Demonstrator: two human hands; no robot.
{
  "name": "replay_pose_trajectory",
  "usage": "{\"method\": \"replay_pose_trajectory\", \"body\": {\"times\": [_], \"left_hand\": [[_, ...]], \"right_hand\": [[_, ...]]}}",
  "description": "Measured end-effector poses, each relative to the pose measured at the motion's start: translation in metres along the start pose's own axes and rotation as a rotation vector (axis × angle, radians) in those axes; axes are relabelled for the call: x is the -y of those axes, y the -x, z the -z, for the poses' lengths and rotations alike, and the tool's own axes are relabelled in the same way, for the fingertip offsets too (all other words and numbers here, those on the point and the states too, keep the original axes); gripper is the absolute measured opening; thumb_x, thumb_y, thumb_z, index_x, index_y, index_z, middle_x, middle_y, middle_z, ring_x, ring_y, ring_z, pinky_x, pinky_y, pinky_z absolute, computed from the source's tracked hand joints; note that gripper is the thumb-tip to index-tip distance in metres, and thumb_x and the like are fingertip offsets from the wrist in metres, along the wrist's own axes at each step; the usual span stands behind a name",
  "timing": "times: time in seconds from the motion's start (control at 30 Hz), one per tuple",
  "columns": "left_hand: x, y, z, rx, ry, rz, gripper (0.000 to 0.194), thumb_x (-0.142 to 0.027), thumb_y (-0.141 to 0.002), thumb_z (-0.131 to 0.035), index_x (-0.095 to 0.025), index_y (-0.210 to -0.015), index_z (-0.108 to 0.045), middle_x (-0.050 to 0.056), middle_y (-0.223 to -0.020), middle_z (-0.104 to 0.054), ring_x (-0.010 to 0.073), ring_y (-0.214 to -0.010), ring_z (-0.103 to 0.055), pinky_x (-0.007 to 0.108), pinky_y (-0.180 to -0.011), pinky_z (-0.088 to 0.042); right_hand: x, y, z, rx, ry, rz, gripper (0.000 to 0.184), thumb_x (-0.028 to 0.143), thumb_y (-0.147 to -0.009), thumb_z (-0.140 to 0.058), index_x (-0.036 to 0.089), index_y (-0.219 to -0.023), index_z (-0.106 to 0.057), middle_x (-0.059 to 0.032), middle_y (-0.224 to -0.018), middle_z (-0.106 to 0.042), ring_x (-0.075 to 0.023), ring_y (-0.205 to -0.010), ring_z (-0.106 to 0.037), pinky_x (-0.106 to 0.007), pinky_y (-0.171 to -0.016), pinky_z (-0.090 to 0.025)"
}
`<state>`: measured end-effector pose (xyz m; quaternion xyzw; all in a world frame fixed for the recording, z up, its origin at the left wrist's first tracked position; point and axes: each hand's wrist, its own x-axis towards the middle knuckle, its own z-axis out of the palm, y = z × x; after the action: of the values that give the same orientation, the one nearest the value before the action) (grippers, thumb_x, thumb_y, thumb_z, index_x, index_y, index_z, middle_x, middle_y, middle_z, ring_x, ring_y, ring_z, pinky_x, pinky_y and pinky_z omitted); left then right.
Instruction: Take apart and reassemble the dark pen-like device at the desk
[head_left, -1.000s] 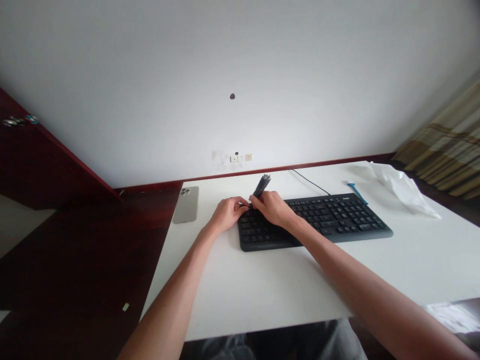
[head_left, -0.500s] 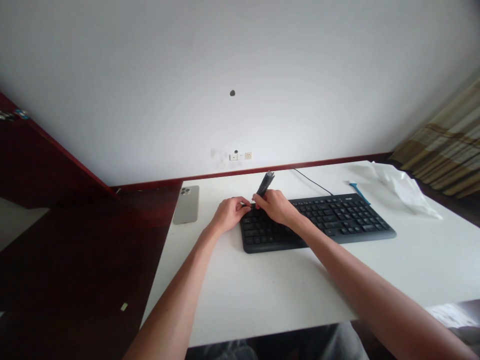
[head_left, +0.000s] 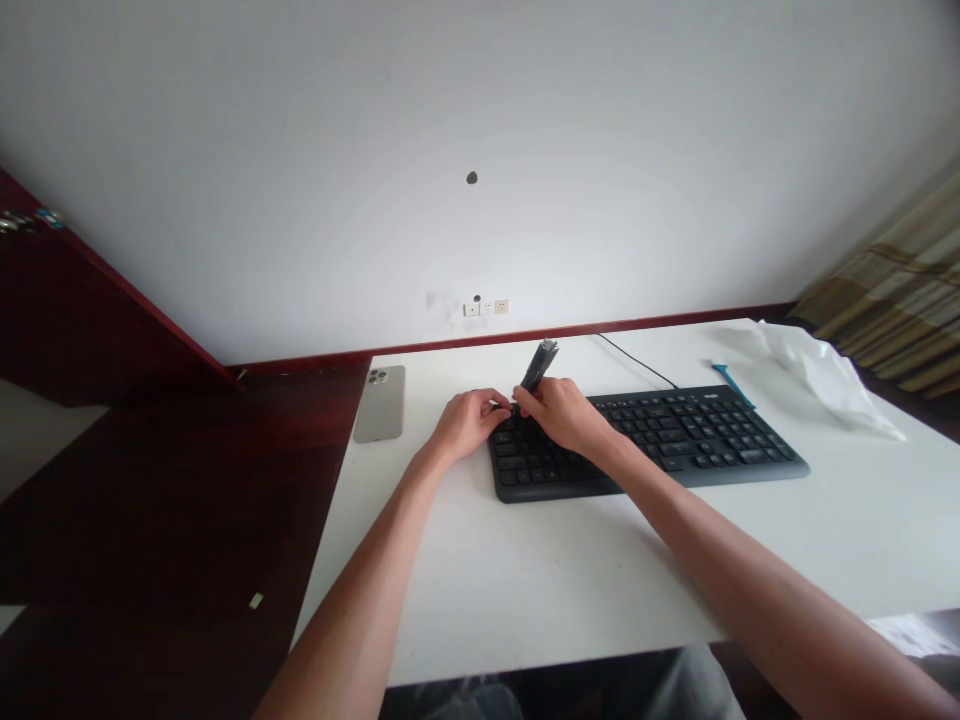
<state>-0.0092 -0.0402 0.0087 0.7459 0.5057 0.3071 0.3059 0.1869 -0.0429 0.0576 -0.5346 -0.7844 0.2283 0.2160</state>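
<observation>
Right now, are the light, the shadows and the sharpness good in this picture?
Head view: the wall is dimmer toward the top, the floor on the left very dark; head view: a soft shadow falls on the table beneath the right forearm; head view: most markings on the keyboard are too soft or small to read.

Left hand [head_left: 466, 422] and right hand [head_left: 568, 410], one each: both bare, slender, plain, tapering into narrow joints. Left forearm [head_left: 386, 560] and right forearm [head_left: 697, 530], one each: bare along all the length in view, smooth in outline, broadening steadily away from the hand. Grey legwear [head_left: 699, 682], seen in part: soft cloth, mid-grey where lit, darker in shadow, lightly creased; cut and fastening indeterminable.
</observation>
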Motion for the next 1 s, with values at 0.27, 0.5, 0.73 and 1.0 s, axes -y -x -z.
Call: {"method": "replay_pose_trajectory", "body": {"times": [0.27,0.5,0.73,1.0], "left_hand": [[-0.002,0.000,0.001,0.007,0.009,0.001,0.017,-0.032,-0.092,-0.066,-0.021,-0.097,-0.078,-0.001,-0.066,-0.061,0.0141,-0.060,-0.048,0.026,-0.060,-0.033],[0.000,0.000,0.001,0.017,0.032,0.002,0.018,-0.032,-0.093,-0.065,-0.019,-0.097,-0.078,-0.004,-0.059,-0.054,0.0135,-0.058,-0.045,0.026,-0.060,-0.032],[-0.001,0.001,0.002,0.023,0.044,0.004,0.017,-0.031,-0.092,-0.066,-0.020,-0.097,-0.078,-0.004,-0.061,-0.053,0.0133,-0.058,-0.045,0.027,-0.060,-0.032],[-0.002,0.001,0.002,0.016,0.067,0.007,0.016,-0.032,-0.090,-0.070,-0.019,-0.095,-0.078,-0.004,-0.062,-0.053,0.0129,-0.059,-0.044,0.027,-0.060,-0.030]], "right_hand": [[0.003,0.001,-0.001,-0.011,0.025,-0.024,0.040,0.030,-0.102,-0.049,0.020,-0.064,-0.058,-0.0063,-0.064,-0.066,-0.0178,-0.061,-0.057,-0.030,-0.065,-0.033],[0.000,0.002,-0.001,0.025,0.072,0.011,0.041,0.032,-0.103,-0.048,0.020,-0.067,-0.060,-0.0070,-0.068,-0.068,-0.0183,-0.063,-0.059,-0.030,-0.067,-0.034],[-0.004,0.001,0.002,0.018,0.085,-0.031,0.043,0.034,-0.103,-0.049,0.022,-0.062,-0.056,-0.0069,-0.066,-0.068,-0.0189,-0.061,-0.058,-0.032,-0.065,-0.033],[-0.005,0.001,0.000,-0.024,0.036,-0.032,0.045,0.034,-0.100,-0.052,0.023,-0.056,-0.050,-0.0046,-0.059,-0.064,-0.0170,-0.055,-0.053,-0.033,-0.062,-0.031]]}}
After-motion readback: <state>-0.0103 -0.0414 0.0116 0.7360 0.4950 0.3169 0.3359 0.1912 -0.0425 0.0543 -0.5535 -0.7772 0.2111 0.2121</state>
